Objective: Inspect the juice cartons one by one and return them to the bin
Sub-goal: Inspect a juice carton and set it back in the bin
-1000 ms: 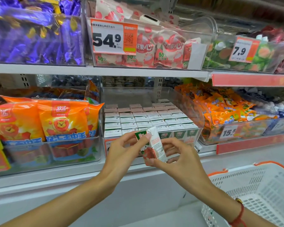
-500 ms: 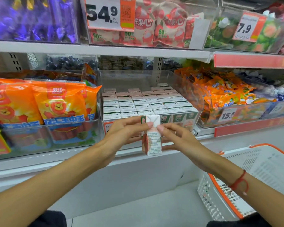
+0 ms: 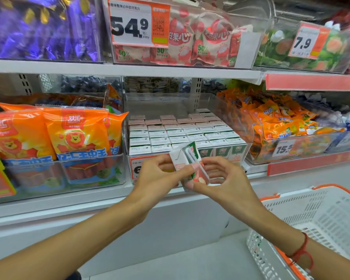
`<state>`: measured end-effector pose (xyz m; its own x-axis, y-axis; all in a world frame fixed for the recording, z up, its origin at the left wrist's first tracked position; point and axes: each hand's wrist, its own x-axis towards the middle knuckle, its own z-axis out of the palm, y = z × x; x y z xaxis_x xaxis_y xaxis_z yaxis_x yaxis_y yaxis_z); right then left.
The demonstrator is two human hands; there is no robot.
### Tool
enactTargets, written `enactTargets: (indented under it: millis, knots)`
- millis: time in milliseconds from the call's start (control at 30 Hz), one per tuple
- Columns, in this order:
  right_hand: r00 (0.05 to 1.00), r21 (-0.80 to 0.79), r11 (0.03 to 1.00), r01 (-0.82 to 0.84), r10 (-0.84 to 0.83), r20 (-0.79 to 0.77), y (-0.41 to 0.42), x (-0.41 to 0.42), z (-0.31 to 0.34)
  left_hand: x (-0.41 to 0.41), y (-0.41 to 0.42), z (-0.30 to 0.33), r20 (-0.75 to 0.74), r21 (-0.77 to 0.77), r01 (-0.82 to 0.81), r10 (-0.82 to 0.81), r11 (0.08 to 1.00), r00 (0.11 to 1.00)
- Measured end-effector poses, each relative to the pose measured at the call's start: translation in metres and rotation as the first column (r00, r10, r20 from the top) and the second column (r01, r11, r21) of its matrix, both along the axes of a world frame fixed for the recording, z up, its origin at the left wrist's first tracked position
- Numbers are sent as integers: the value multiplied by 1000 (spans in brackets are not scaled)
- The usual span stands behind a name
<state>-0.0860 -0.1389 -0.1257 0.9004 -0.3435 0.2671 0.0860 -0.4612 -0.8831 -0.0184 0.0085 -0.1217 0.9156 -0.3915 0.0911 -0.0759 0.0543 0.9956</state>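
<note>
I see a smooth paperboard juice carton (image 3: 187, 164), a clear glossy plastic bin (image 3: 236, 122), and a perforated plastic basket (image 3: 319, 217) at four o'clock.

Both hands hold a small tilted juice carton (image 3: 187, 166) before the clear plastic bin (image 3: 238, 126) of cartons; a white plastic basket (image 3: 319, 223) sits right.

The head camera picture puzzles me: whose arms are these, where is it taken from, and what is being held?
No machine here: a person wears a camera on the head, looking forward and down at a shop shelf. The left hand and right hand hold one small juice carton, tilted, their fingers curled round it. Behind it a clear bin holds rows of the same cartons. Orange snack bags sit to the left, and a white basket lower right.
</note>
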Motion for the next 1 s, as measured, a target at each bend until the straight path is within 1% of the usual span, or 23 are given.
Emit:
enactTargets:
  millis: [33, 67, 100, 200, 267, 300, 367, 467, 533, 600, 633, 700, 733, 767, 833, 900, 1000]
  knots:
    - [1000, -30, 999, -16, 15, -24, -2, 0, -1, 1, 1, 0, -20, -2, 10, -10, 1000, 1000]
    - [997, -26, 999, -47, 46, -57, -4, 0, 0, 3, 3, 0, -43, -5, 33, -33, 999, 999]
    - [992, 14, 996, -88, 89, -89, -7, 0, 1, 5, 5, 1, -65, -7, 66, -66, 998, 996]
    - [951, 223, 952, -210, 252, -181, -14, -1, 6, 13, 12, 6, -120, -28, 191, -193, 981, 974]
    - [929, 305, 919, -250, 317, -193, -16, -2, 7, 16, 14, 9, -132, -35, 233, -236, 972, 963]
    - [931, 323, 912, -253, 320, -176, -16, -3, 7, 15, 15, 10, -121, -31, 233, -235, 972, 964]
    - [959, 313, 928, -202, 252, -130, -13, -2, 7, 14, 15, 6, -65, -10, 182, -183, 983, 981]
    - [996, 202, 976, -82, 86, -10, -9, -3, 8, 10, 14, 2, 24, -13, 93, -93, 996, 995]
    - [995, 34, 999, -26, 22, 97, -5, -4, 6, 6, 11, 4, 11, -40, 104, -103, 994, 995]
    - [984, -156, 987, 32, -4, 179, 0, -6, 2, 3, 7, 5, 7, -40, 131, -131, 991, 991]
    - [981, -222, 974, 44, 0, 194, 2, -7, 0, 3, 6, 5, 13, -29, 136, -136, 990, 991]
    - [985, -281, 960, 10, 39, 168, 4, -8, -4, 4, 6, 4, 8, 1, 141, -141, 990, 990]
    - [988, -256, 966, -42, 78, 134, 4, -7, -4, 5, 8, 4, 0, 17, 161, -161, 987, 987]
    - [987, -184, 977, -107, 127, 96, 3, -7, -3, 7, 11, 5, 1, 31, 195, -195, 980, 981]
    - [975, 22, 976, -215, 214, 52, -1, -6, 2, 11, 16, 8, 47, 57, 267, -269, 962, 962]
    - [970, 162, 956, -243, 237, 57, -7, -6, 7, 14, 20, 12, 111, 87, 299, -307, 950, 945]
    - [967, 237, 938, -252, 236, 94, -8, -5, 11, 15, 23, 11, 251, 162, 275, -310, 948, 917]
